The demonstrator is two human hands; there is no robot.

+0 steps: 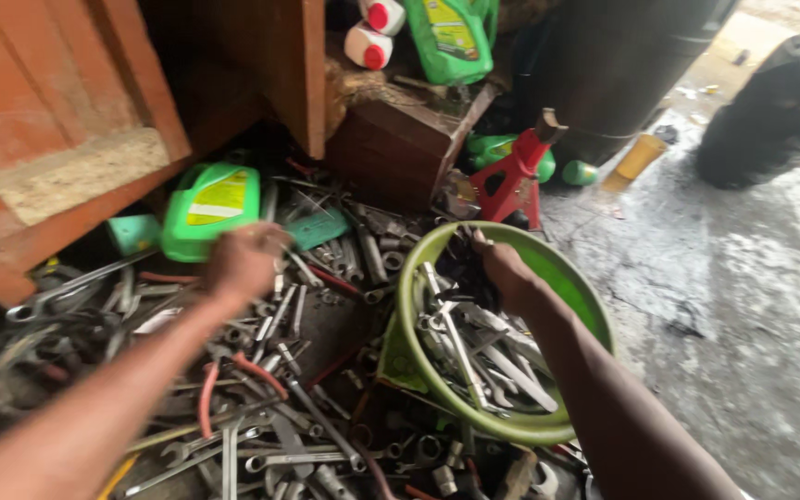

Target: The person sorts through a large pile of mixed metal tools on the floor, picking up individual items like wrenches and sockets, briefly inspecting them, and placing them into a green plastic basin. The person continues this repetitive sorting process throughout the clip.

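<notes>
Head view: left hand [244,261] fisted, blurred, over scattered wrenches [270,435]; right hand's [504,270] fingers curl into green basin [578,287].

a: what carries it all?
b: a stained concrete floor [743,306]; under the left hand [244,262] a heap of spanners [280,407] lies spread on it.
a: and by the right hand [506,273]?
b: a green basin [511,426] sits on the floor; a red jack stand [516,176] beyond it; a green jug [210,206] just past the left hand.
</notes>
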